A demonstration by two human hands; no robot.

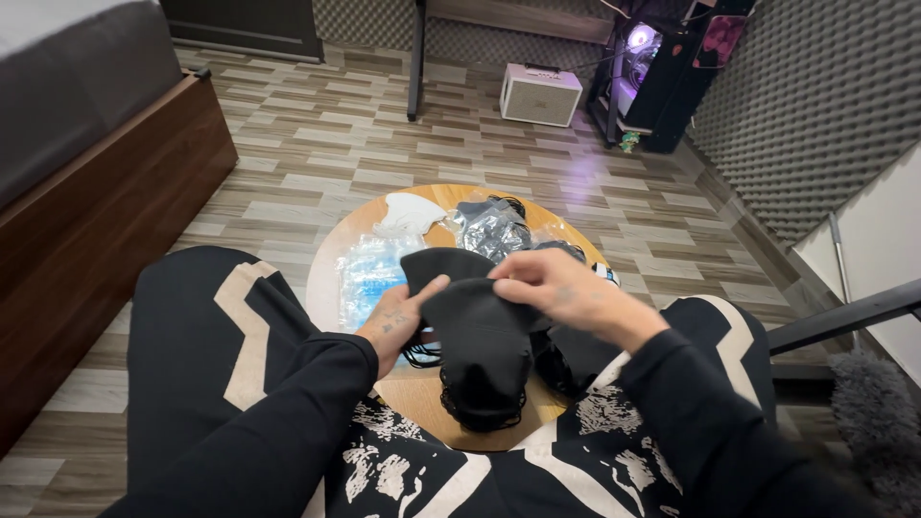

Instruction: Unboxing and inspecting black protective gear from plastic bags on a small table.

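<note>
A black face mask (480,321) is held between both hands, above the near half of a small round wooden counter (331,251). The left hand (398,321) is under the left edge of the mask, with its thumb pressed on the top of the fabric, so it holds the mask. The right hand (552,288) comes from the right side and its fingers are closed on the upper edge of the same mask. The mask is folded and its lower part hangs down toward a pile of black masks (484,403) with thin ear loops, which lies at the near edge of the counter. Whether the held mask touches this pile, I cannot tell.

Further out on the counter, to the left, lies a clear plastic bag (369,269) with a bluish shine. Behind it there is a white mask (408,213). To the right of this one, crumpled clear wrappers (494,230) lie with dark masks inside or under them.

The person sits with both knees beside the counter and wears black clothes with a pale pattern. On the wooden floor (317,144) behind the counter stands a small white box-shaped speaker (540,94), and on the left is a low wooden bed frame (106,211).
</note>
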